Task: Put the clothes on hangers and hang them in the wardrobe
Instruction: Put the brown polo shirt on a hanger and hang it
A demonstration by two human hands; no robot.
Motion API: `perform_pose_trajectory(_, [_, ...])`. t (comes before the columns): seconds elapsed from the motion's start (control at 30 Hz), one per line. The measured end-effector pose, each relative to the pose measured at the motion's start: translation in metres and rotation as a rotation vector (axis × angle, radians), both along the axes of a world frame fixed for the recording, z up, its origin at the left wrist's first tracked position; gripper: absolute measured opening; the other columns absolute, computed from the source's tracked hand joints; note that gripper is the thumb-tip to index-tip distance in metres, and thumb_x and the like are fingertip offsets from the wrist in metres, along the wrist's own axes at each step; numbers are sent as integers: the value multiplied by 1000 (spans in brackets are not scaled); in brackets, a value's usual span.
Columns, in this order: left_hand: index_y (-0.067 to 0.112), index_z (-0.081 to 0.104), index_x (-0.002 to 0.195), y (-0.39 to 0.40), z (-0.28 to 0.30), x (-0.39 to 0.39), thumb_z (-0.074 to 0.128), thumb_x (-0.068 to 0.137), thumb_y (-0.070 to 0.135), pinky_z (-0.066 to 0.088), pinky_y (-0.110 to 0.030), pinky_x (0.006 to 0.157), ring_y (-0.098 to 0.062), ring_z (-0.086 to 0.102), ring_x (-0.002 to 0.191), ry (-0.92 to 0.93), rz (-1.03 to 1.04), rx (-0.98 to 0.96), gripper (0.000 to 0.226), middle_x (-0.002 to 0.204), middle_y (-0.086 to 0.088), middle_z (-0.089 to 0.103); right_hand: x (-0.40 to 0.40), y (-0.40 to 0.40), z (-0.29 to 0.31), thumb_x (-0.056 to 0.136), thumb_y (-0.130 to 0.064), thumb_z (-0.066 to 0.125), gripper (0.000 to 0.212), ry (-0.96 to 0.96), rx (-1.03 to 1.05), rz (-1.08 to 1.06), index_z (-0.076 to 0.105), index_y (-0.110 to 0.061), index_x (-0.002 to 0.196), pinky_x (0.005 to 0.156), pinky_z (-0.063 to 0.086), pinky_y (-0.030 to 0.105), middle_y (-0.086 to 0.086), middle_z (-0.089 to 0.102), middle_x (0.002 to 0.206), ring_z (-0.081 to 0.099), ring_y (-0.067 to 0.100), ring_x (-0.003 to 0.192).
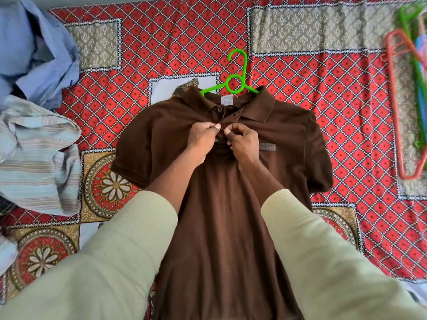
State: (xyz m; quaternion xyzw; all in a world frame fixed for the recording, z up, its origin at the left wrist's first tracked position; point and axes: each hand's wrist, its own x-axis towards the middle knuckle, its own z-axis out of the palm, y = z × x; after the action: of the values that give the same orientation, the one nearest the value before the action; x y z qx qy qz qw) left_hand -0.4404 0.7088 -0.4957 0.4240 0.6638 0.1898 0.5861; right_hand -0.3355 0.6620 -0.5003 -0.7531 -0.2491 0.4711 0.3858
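Both hands, left hand (203, 135) and right hand (242, 139), are pinching the brown polo (231, 204) placket mid-bed; keeping its edges aligned is helping the button seat.

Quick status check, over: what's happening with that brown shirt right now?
Left hand and right hand pinching brown polo shirt placket. Green plastic hanger already inside collar. Nothing blocking.

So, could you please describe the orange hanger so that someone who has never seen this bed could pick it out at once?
Start from the red patterned bedspread and go to its far right edge, well away from the brown shirt. A small pile of bare hangers lies there; the orange hanger is the long one nearest the shirt. Unlike the green hanger in the shirt's collar, it carries nothing.
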Motion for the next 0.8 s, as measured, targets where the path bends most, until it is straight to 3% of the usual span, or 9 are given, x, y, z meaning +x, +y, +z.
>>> perform_pose_trajectory(0.17, [10,76,89,2,0,-2,74,86,25,48,-22,50,-6,62,49,38,107,-15,16,70,1,70,2,7,3,88,-14,67,16,74,-70,-21,67,-18,73,56,45,28,0,59,60,51,8,53])
perform_pose_trajectory(0.3, [14,71,69,3,0,-4,81,79,31,47,-23,46,-11,63,49,29,191,-47,22,61,-3,69,-10,17,1,78,-26,74,15,-127,-171,-113,68,-22,65,70,56,36,0,69,64,66,20,65])
perform_pose_trajectory(0.43, [6,69,66,0,5,-4,72,85,42,51,-26,48,-14,63,48,97,134,11,41,58,-7,68,-16,19,10,81,-27,71,9,-203,-209,-155,74,-20,77,78,53,30,3,74,80,68,21,82])
perform_pose_trajectory(0.5, [3,64,70,-5,6,-7,64,92,38,48,-29,56,-18,64,59,191,51,207,42,67,-9,69,-16,15,12,79,-27,65,13,-198,-169,-225,70,-18,71,79,54,34,3,71,72,67,23,76])
perform_pose_trajectory(0.6, [15,69,91,3,10,-15,64,89,21,44,-37,77,-25,59,91,551,-223,804,8,94,-4,65,-16,15,22,81,-39,67,26,-195,-69,-366,64,-16,69,78,52,35,-2,68,69,65,19,74])
perform_pose_trajectory(0.63, [17,69,102,12,12,-15,66,87,21,43,-38,85,-26,55,103,652,-313,906,16,105,-3,63,-17,18,24,82,-45,69,32,-183,-52,-399,64,-15,70,77,49,31,-2,68,71,64,17,75])
perform_pose_trajectory(0.73, [20,61,127,43,19,-9,65,88,26,29,-45,107,-28,38,131,740,-632,902,39,133,-1,55,-19,35,28,79,-52,72,40,-112,-80,-485,66,-14,71,75,49,30,3,71,73,65,18,75])
perform_pose_trajectory(0.8, [22,64,125,60,22,-7,64,91,30,21,-46,110,-27,34,134,767,-763,827,35,134,3,56,-20,46,29,79,-44,74,33,-28,-96,-573,61,-18,65,73,55,36,6,70,69,67,23,70])
